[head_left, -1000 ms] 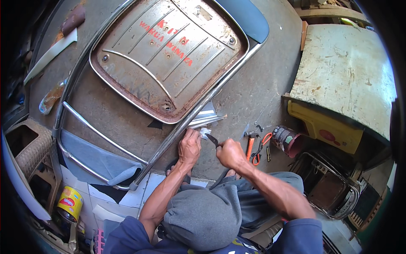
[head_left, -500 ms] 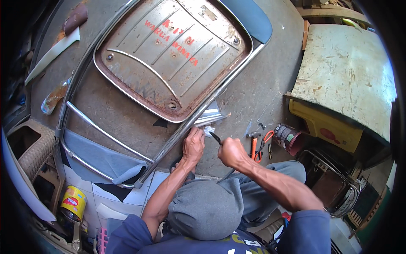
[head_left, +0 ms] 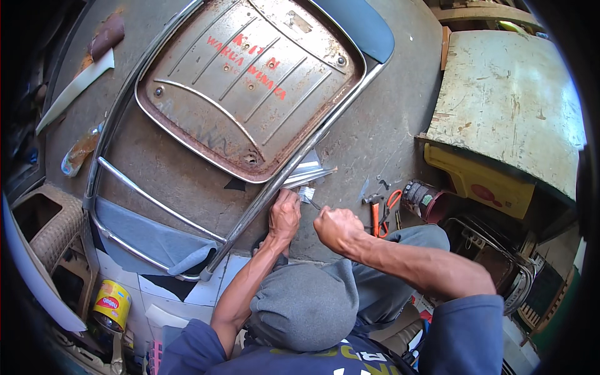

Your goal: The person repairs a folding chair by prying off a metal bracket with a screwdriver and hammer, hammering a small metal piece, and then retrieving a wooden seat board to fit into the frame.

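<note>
I'm seeing a small silver piece (head_left: 307,194) lying on the floor (head_left: 375,137), toward its tiled edge, beside the chair frame (head_left: 250,217). The left hand (head_left: 285,215) is resting beside it; I can't tell whether that grip is pinching. The right hand (head_left: 340,229) is clenching a thin tool (head_left: 316,204). Farther right, a hammer (head_left: 375,219) and scissors (head_left: 394,198) are lying near a can (head_left: 420,199).
</note>
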Demonstrator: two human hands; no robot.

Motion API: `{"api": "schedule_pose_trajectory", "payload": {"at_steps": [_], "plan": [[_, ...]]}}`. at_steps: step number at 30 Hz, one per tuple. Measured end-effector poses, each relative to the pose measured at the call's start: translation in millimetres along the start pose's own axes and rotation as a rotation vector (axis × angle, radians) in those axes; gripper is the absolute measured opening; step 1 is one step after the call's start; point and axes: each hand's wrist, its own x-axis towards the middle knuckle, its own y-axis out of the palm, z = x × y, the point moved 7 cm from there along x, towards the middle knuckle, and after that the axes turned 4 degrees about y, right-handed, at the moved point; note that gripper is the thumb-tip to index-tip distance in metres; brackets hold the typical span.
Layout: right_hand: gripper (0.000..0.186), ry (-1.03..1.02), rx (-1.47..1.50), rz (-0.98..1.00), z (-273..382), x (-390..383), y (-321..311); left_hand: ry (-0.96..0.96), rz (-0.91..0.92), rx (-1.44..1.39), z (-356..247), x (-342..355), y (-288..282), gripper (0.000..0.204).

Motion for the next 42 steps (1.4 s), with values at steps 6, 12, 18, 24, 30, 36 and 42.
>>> {"api": "schedule_pose_trajectory", "payload": {"at_steps": [6, 12, 18, 24, 30, 36, 42], "plan": [[0.023, -0.035, 0.002, -0.073, -2.7, -11.2, 0.1, 0.048, 0.0, 0.029, -1.6, -5.3, -0.1, 0.004], [0.022, 0.018, 0.011, -0.073, 5.9, 12.4, -25.7, 0.256, 0.068, 0.095, -46.9, -0.8, -6.1, 0.047], [0.023, 0.175, 0.174, -0.707, -8.0, -7.1, -27.9, 0.16, 0.159, -0.248, -81.3, 2.1, -6.2, 0.072], [0.032, 0.105, 0.55, -0.86, -17.3, -33.7, -29.5, 0.329, 0.135, 0.003, -83.4, 0.2, 0.3, 0.077], [0.035, 0.34, 0.641, -1.26, -189.8, -57.4, 42.3, 0.018, -0.221, -0.655, -18.4, 5.1, -32.4, 0.014], [0.054, 0.779, 0.716, -0.807, -264.7, -48.4, 197.0, 0.105, -0.179, -0.668, -57.9, 11.2, -62.4, 0.015], [0.055, 0.517, 0.607, -0.984, -197.7, -44.9, 155.1, 0.062, -0.092, -0.677, -41.3, -16.1, -40.2, 0.016]]}}
